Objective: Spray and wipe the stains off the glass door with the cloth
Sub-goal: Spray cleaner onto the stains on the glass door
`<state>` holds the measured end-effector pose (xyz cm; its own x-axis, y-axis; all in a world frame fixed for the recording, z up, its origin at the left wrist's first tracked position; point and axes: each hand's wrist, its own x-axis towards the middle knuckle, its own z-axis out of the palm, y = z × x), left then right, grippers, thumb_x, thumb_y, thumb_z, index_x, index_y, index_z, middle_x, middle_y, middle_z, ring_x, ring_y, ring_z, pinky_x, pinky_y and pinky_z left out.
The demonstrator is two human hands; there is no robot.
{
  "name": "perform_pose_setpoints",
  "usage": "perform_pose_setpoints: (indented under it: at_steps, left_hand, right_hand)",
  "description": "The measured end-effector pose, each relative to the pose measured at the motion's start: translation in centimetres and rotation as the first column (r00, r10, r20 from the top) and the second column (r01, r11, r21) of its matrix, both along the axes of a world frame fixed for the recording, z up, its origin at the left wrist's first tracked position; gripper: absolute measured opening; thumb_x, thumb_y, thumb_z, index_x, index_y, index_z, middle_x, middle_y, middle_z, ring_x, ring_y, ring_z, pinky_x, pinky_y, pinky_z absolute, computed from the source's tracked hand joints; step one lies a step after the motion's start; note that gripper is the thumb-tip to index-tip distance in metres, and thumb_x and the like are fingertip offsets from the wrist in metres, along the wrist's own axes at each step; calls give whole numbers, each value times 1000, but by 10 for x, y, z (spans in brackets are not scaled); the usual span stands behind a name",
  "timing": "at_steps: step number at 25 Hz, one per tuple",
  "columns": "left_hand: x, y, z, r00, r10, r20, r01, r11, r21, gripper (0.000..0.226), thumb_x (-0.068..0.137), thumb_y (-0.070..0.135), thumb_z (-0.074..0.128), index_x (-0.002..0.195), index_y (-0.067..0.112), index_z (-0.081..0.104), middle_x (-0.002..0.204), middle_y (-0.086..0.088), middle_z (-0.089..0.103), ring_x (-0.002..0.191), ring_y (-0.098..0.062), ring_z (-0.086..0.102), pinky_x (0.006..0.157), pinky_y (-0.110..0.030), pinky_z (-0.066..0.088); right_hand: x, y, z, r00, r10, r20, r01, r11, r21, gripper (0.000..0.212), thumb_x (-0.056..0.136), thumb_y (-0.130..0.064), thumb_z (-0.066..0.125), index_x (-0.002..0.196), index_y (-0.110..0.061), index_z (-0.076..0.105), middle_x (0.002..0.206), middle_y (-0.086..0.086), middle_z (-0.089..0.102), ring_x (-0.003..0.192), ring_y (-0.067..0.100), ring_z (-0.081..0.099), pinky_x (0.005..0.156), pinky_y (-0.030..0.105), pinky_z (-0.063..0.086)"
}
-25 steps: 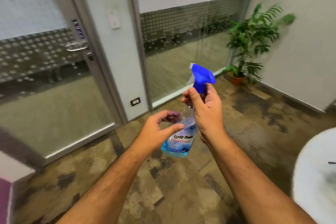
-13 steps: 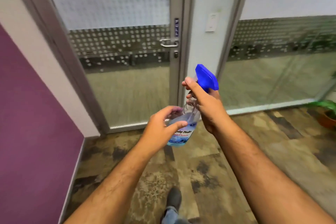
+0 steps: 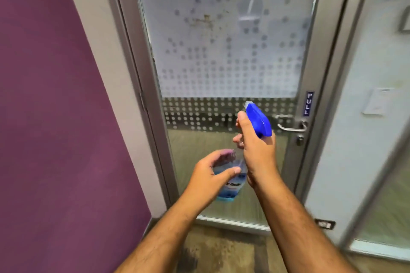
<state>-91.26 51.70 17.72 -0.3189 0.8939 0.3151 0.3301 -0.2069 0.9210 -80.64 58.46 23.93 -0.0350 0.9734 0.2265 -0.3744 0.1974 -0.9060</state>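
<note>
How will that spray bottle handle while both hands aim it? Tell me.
The spray bottle looks like thin clear plastic, so probably light and slightly squeezable. Liquid sits low, so likely bottom-weighted under the blue trigger head. Right hand holds the neck; left hand steadies the body.

My right hand (image 3: 257,153) is raised in front of me at about chest height, fist closed with the thumb lying straight up along the side and the fingers (image 3: 238,139) curled forward out of sight, the bare forearm running back toward my lower right. My left hand (image 3: 213,178) sits lower and just to the left of it, palm turned inward, thumb stretched across toward the right wrist and the fingers cupped in a loose curve. Both forearms are bare and converge from the bottom edge toward the middle.
</note>
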Motion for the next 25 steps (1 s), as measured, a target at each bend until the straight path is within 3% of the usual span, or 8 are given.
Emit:
perform_pose_setpoints:
  at_steps: [4, 7, 11, 14, 17, 20, 22, 25]
  left_hand:
    - [-29, 55, 27, 997, 73, -6, -73, 996, 55, 34, 90, 4, 82, 123, 8, 75, 118, -7, 81, 116, -24, 75, 107, -35, 57]
    - [-52, 99, 38, 997, 76, 19, -78, 993, 89, 33, 91, 0, 79, 123, 8, 76, 117, -6, 82, 116, -24, 76, 108, -39, 57]
    - [-86, 155, 53, 996, 62, 66, -70, 989, 132, 30, 93, -4, 74, 119, 10, 77, 111, -11, 82, 107, -20, 76, 104, -44, 59]
    - [-116, 195, 68, 994, -1, 112, -19, 984, 178, 28, 93, -7, 70, 114, 11, 78, 101, -4, 83, 94, -9, 75, 89, -28, 61]
    - [-154, 229, 81, 982, -112, 151, 77, 972, 222, 35, 93, -3, 71, 106, 28, 80, 95, 4, 84, 89, -4, 77, 81, -18, 59]
    - [-191, 260, 93, 970, -219, 108, 189, 953, 238, 24, 97, 11, 72, 107, 31, 81, 99, 1, 85, 95, -12, 80, 84, -28, 63]
    - [-215, 280, 100, 964, -260, 57, 241, 943, 230, 23, 98, 17, 71, 112, 33, 81, 106, 2, 85, 104, -15, 80, 93, -35, 65]
    - [-243, 304, 112, 951, -306, 28, 293, 930, 219, 45, 96, 6, 63, 113, 44, 79, 112, 10, 83, 110, -8, 78, 90, -23, 62]
  right_hand:
    - [-42, 59, 16, 999, 32, 32, -34, 997, 67, 31, 87, -54, 71, 82, -24, 72, 77, -7, 70, 66, 13, 62, 61, 36, 50]
    - [-71, 99, 24, 998, -1, 63, -6, 993, 119, 46, 93, -49, 68, 91, -3, 62, 78, 3, 61, 70, 16, 58, 66, 40, 49]
    - [-108, 148, 48, 980, -108, 167, 63, 965, 253, 40, 98, -43, 69, 88, -6, 59, 76, 18, 59, 66, 19, 53, 66, 39, 49]
    - [-140, 179, 69, 953, -220, 207, 148, 939, 311, 38, 99, -45, 70, 93, -7, 64, 74, 12, 60, 68, 28, 54, 71, 47, 54]
    - [-175, 209, 86, 946, -255, 199, 190, 936, 295, 39, 92, -49, 71, 96, -11, 64, 78, 19, 61, 71, 32, 56, 78, 58, 57]
    - [-204, 235, 102, 923, -282, 263, 184, 922, 340, 36, 87, -43, 74, 86, -12, 55, 74, 13, 56, 67, 31, 53, 66, 52, 54]
    - [-223, 251, 108, 891, -352, 287, 231, 895, 382, 30, 87, -33, 74, 79, -14, 52, 69, 3, 51, 63, 21, 47, 61, 44, 46]
    - [-245, 267, 114, 884, -429, 187, 337, 861, 382, 26, 87, -26, 73, 77, -15, 51, 68, 5, 51, 62, 16, 48, 60, 41, 45]
